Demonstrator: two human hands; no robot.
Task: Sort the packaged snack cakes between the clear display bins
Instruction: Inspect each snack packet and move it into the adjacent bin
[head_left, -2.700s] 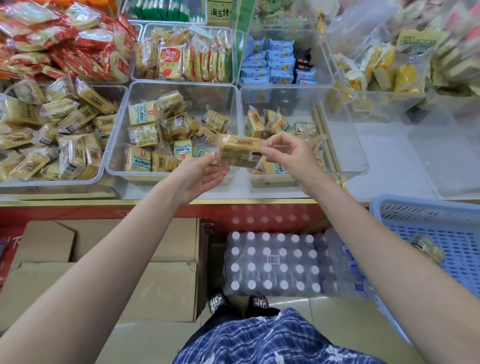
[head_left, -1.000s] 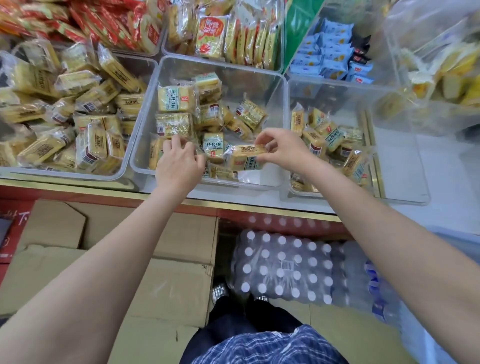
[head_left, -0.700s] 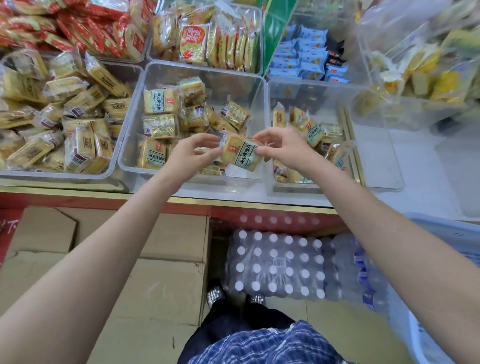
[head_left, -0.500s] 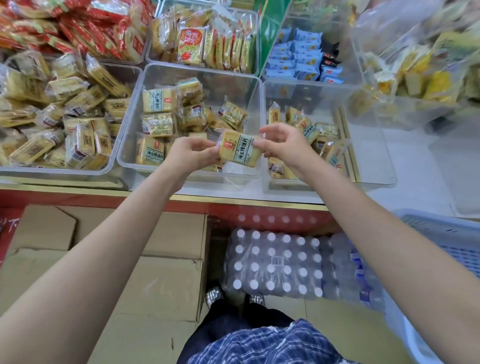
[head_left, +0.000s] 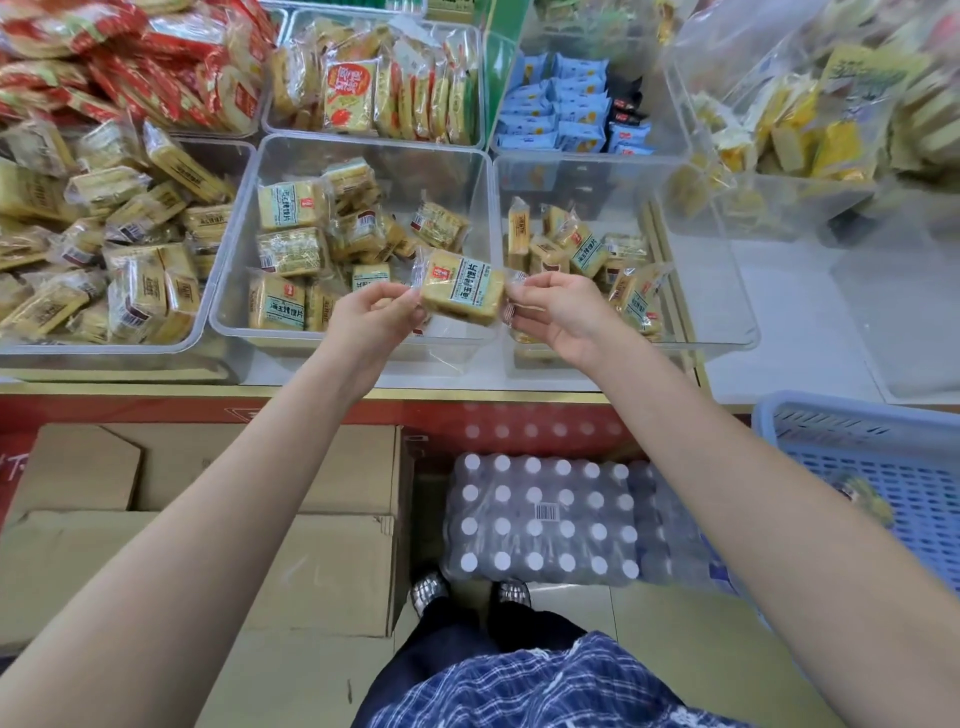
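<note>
A yellow snack cake packet (head_left: 461, 287) with a pale green label hangs above the front rim of the middle clear bin (head_left: 363, 148). My left hand (head_left: 371, 317) pinches its left wrapper edge and my right hand (head_left: 556, 306) pinches its right edge. The middle bin holds several similar packets (head_left: 291, 205) towards its left and back. The right clear bin (head_left: 727, 291) holds several packets (head_left: 582, 247) in its left half. The left bin (head_left: 202, 312) is piled with yellow packets (head_left: 140, 291).
Behind stand bins of red packets (head_left: 156, 67), orange-labelled biscuits (head_left: 348, 88) and blue packets (head_left: 561, 104). A blue slotted basket (head_left: 883, 467) sits at the right. Below the counter edge are cardboard boxes (head_left: 291, 561) and a shrink-wrapped pack of bottles (head_left: 540, 519).
My right hand lifted a packet out of the middle bin. My left hand came off the bin's packets and took its other end. Both hands now hold it raised over the front rim.
</note>
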